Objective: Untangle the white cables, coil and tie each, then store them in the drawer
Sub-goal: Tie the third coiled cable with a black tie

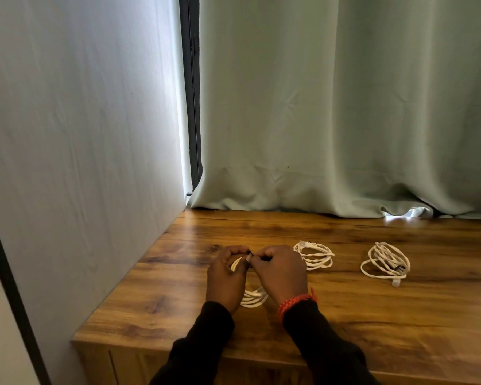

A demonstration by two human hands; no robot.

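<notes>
Nearest to you, below your two hands, the lower loops of a coiled white cable (254,297) lie on the wooden worktop (345,329). You hold the coil upright enough that its top comes between your hands, probably so that the loops stay together while you close the tie.

Your left hand (227,276) has its fingers curled around the upper part of this coil, and its fingertips pinch a small black tie (250,254). Your right hand (282,269) meets it from the other side, also with fingers bent, and it seems to pinch the other end of the same tie. So both grips are closed on something and not apart. Whether the tie is already twisted shut I cannot tell, because the fingers hide it.

Just beyond your right grip, a little to its right, rests a second white cable coil (315,255) with a dark tie at its top, apparently set aside as finished. Further to the right, well apart from both grips, lies a third white cable coil (385,263), looser, with its connector end (395,282) sticking out toward you.

Behind everything hangs a pale green curtain (345,107). The drawer is not clearly in view.
</notes>
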